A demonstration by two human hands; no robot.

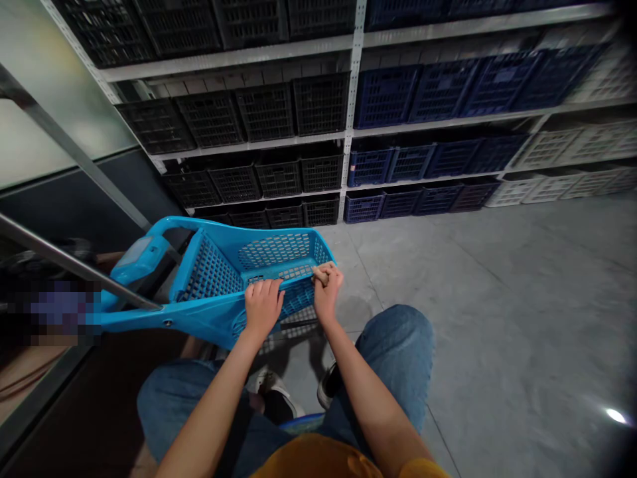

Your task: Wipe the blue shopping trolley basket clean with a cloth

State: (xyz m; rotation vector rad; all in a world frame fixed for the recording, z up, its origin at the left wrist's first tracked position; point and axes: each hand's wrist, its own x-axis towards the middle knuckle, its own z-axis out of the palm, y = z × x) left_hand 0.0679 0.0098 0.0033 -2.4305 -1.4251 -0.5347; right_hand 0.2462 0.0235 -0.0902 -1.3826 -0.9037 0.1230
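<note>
In front of my knees is a blue plastic shopping cart [204,313] with lattice walls and its handle end toward the left. My left hand [263,307] lies over the near rim, its fingers bent down onto the edge. At the cart's right front corner, my right hand [328,292] is closed, with its fingers curled by the rim. A small tan shape shows at those fingers; whether it is a separate object or part of the hand is too unclear to say. Inside the cart, the visible floor shows only lattice.
Shelving [354,79] behind holds black crates [263,113], dark blue crates [385,96] and white crates [552,146]. Grey floor [517,305] stretches right. Metal bars [74,259] cross the left side, near a blurred patch. My shoes [279,392] are below the cart.
</note>
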